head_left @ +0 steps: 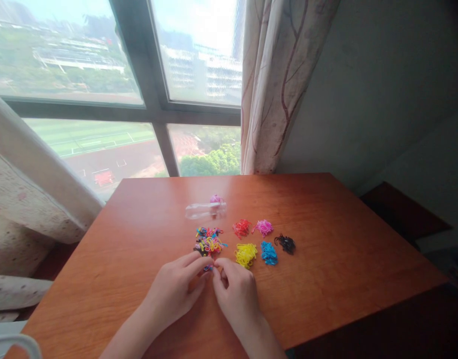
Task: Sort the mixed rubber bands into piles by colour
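Note:
My left hand (178, 289) and my right hand (234, 291) meet fingertip to fingertip on the wooden table (326, 279), both pinched on a small blue rubber band (209, 268). Just beyond them lies a mixed pile of coloured rubber bands (209, 241). To its right are sorted heaps: red (241, 228), pink (263, 227), yellow (245, 254), blue (268, 253) and black (286, 243).
A clear plastic bag (205, 210) with a pink clump (216, 199) behind it lies farther back. A window and a patterned curtain (277, 85) stand behind the table. A dark side surface (404, 212) sits to the right, cushions (23, 209) to the left.

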Demonstrator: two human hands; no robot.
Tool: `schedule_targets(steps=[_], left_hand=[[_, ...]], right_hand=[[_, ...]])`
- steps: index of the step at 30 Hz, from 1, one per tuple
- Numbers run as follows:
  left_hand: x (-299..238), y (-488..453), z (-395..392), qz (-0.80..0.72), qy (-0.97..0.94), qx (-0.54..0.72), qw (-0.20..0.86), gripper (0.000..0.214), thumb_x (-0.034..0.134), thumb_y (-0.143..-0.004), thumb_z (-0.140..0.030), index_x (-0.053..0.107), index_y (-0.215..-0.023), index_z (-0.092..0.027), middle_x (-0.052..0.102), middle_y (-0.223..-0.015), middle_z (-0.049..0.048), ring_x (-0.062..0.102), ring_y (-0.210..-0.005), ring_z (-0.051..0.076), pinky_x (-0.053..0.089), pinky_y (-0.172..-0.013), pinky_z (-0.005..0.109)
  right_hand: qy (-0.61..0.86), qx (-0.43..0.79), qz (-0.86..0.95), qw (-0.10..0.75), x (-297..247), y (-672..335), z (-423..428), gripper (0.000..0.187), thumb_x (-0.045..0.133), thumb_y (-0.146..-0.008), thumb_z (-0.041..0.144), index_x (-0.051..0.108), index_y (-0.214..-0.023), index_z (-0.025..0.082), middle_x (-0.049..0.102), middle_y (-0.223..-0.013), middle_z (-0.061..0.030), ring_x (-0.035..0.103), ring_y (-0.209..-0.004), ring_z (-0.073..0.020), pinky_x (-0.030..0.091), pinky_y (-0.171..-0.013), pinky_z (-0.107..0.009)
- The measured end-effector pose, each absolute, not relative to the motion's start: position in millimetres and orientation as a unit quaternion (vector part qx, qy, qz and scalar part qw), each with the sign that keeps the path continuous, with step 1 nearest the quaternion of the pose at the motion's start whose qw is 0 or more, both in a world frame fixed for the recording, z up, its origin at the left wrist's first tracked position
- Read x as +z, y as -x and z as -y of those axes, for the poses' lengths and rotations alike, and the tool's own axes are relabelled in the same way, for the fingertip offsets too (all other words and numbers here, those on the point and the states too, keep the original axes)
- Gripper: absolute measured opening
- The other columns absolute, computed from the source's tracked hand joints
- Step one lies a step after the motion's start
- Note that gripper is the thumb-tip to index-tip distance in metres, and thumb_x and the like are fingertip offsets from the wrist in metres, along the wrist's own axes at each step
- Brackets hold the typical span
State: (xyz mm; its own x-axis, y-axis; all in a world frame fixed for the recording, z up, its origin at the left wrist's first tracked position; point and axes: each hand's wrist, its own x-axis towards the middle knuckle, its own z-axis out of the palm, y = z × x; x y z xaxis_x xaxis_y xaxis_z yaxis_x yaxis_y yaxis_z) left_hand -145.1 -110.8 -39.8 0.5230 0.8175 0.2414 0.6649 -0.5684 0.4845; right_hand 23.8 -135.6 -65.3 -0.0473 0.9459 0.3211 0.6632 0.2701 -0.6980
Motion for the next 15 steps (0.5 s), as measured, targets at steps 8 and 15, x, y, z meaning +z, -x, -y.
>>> schedule_targets(steps=[8,15], left_hand=[[-40,150,107,-0.456,-0.847,0.223,0.156,0.023,0.046,-0.092,-0.02,0.064,-0.104,-0.025,0.068,-0.093,0.0022,0.067,-0.076,0.013,0.049,-0.065,0.019],[-41,152,106,-0.471,-0.838,0.219,0.164,0.025,0.048,-0.091,-0.019,0.064,-0.109,-0.027,0.07,-0.096,0.0016,0.068,-0.078,0.013,0.05,-0.068,0.02]], right_hand=[[0.59,0.181,0.688,0.381,-63,-25,137,0.017,0.048,-0.092,0.021,0.064,-0.086,0.022,0.061,-0.065,0.0029,0.058,-0.058,-0.0131,0.035,-0.06,-0.022],[0.601,0.161,0.68,0.387,-51,-38,137,0.022,0.045,-0.095,0.023,0.063,-0.082,0.022,0.059,-0.063,0.0021,0.055,-0.057,-0.013,0.034,-0.059,-0.022]])
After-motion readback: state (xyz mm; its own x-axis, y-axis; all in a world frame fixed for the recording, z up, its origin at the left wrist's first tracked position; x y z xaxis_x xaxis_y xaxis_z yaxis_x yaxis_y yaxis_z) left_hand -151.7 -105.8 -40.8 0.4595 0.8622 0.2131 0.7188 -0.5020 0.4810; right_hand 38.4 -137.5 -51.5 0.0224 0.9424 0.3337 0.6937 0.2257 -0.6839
